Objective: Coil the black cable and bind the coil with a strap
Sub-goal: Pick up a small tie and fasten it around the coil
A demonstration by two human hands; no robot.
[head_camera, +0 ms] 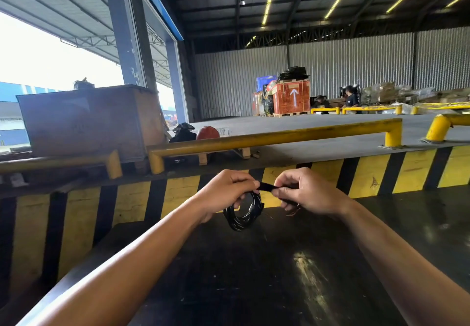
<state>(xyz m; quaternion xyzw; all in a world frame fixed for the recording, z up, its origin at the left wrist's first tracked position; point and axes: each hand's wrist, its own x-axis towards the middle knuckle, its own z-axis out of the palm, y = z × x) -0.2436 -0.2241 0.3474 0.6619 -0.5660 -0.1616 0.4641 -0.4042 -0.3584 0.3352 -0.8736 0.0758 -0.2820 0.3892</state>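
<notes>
Black cable (243,213), already wound into a small round coil, hangs in the air just above the far part of a dark surface (254,274). The left hand (223,196) is closed around the coil's top, fingers curled through the loop. A short black strap (267,187) runs level from the coil's top to the right hand (307,192), which pinches its end between thumb and fingers. The surface lies bare and open toward the camera, and its left edge slants away. Just beyond the hands rises a yellow-and-black striped wall (368,175), topped by a yellow guard rail (267,138). Behind it stands a wooden crate (89,119), contents unseen.
</notes>
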